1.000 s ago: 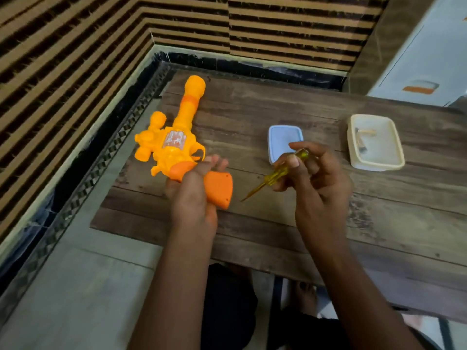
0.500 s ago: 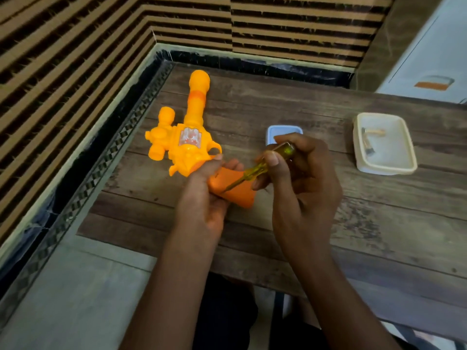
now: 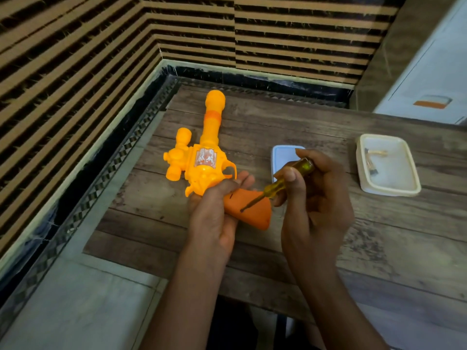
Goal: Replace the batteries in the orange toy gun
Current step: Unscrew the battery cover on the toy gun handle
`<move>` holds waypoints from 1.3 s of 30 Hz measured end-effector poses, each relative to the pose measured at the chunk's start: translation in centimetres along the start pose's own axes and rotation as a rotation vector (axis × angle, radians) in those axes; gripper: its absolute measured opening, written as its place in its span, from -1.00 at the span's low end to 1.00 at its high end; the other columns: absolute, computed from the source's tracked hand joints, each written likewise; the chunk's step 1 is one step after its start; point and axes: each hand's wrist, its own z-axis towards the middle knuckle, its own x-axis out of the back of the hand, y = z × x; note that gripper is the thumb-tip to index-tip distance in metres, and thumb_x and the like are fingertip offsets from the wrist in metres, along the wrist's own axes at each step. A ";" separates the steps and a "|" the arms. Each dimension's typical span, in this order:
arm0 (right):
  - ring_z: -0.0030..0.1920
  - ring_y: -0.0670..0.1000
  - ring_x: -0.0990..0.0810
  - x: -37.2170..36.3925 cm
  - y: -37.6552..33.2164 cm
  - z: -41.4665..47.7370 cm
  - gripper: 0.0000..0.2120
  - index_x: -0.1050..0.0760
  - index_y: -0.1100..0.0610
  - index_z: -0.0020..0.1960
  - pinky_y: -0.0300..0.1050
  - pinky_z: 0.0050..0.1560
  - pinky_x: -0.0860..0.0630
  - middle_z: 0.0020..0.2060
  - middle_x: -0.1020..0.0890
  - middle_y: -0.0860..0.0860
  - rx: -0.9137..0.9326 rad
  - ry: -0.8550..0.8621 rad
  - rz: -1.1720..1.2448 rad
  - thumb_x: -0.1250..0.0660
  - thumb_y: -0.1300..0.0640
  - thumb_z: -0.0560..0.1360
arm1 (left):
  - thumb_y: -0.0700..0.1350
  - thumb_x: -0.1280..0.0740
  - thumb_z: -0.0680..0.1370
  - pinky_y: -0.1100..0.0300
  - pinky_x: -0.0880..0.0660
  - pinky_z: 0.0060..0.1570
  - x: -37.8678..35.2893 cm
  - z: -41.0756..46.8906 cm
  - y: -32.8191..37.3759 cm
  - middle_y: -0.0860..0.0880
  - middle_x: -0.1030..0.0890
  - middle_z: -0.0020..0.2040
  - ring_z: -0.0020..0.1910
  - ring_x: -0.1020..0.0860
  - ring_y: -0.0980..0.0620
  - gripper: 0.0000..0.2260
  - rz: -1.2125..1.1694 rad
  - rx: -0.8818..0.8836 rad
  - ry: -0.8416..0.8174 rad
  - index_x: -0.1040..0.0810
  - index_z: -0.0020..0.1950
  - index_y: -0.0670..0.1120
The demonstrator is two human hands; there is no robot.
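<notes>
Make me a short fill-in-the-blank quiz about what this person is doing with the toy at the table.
1. The right hand holds a yellow-handled ____.
2. Its metal tip touches the grip of the orange toy gun, which the ____ hand steadies.
3. The blue lid lies on the table between the toy gun and the white ____.

Missing words: screwdriver; left; tray

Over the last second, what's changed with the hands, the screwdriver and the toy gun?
The right hand brought the screwdriver across from beside the toy gun and set its tip on the orange grip. The left hand kept holding the gun by the grip. The blue lid and white tray stayed in place on the table.
</notes>
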 end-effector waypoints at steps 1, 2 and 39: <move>-0.25 0.11 -0.67 -0.1 0.0 0.0 -0.82 -0.50 0.12 0.27 0.17 -0.27 -0.58 -0.11 -0.66 0.08 0.020 -0.008 -0.033 -0.32 0.15 0.67 | -0.45 -0.31 0.52 0.03 -0.70 -0.22 0.0 0.0 0.1 -0.32 -0.71 0.09 0.02 -0.74 -0.21 -0.58 -0.002 -0.001 0.005 -0.48 0.39 -0.31; -0.21 0.08 -0.68 -0.1 -0.1 0.0 -0.80 -0.51 0.13 0.27 0.14 -0.22 -0.60 -0.05 -0.66 0.06 0.053 -0.024 -0.075 -0.32 0.18 0.66 | -0.46 -0.31 0.51 0.06 -0.68 -0.25 -0.1 -0.1 0.1 -0.30 -0.72 0.07 -0.01 -0.75 -0.19 -0.57 -0.005 -0.007 0.005 -0.49 0.38 -0.31; -0.04 0.10 -0.67 0.2 -1.3 0.4 -0.79 -0.68 0.29 0.10 -0.01 -0.13 -0.59 -0.05 -0.64 0.15 0.120 -0.398 0.074 -0.54 0.39 0.47 | -0.36 -0.45 0.48 -0.27 -0.58 0.20 0.2 -1.0 -0.3 -0.34 -0.65 0.22 0.07 -0.68 -0.23 -0.82 0.100 -0.133 0.102 -0.62 0.03 -0.18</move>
